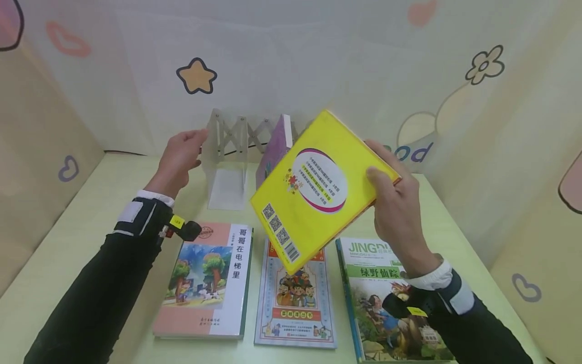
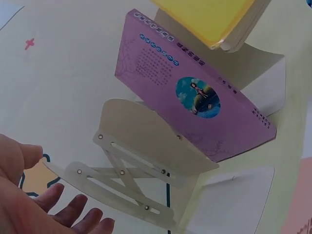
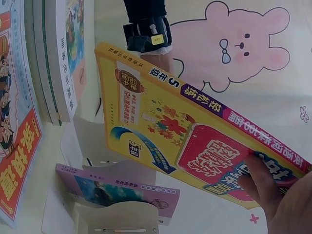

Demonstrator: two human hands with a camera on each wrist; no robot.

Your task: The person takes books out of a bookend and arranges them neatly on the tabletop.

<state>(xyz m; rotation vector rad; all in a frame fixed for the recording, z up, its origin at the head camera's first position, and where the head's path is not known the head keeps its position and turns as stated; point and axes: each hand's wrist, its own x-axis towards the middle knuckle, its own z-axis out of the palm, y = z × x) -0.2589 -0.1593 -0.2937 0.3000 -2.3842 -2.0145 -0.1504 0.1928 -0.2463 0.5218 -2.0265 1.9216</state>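
Note:
My right hand [image 1: 400, 212] grips a yellow book [image 1: 313, 187] by its edge, thumb on the back cover. The book is tilted in the air before the rack; the right wrist view shows its colourful front cover and spine. My left hand [image 1: 177, 159] is at the left end plate of a pale folding book rack [image 1: 227, 146], its thumb and half-curled fingers [image 2: 73, 209] about the plate's edge. In the rack a purple book [image 2: 190, 92] stands upright, partly hidden by the yellow one in the head view.
Nearer on the pale table [image 1: 77, 247] lie a pink and white book [image 1: 204, 278], a blue-bordered book [image 1: 295, 308] partly under the raised yellow book, and a green-titled book [image 1: 382, 303] at the right. A printed curtain [image 1: 295, 60] hangs behind the rack.

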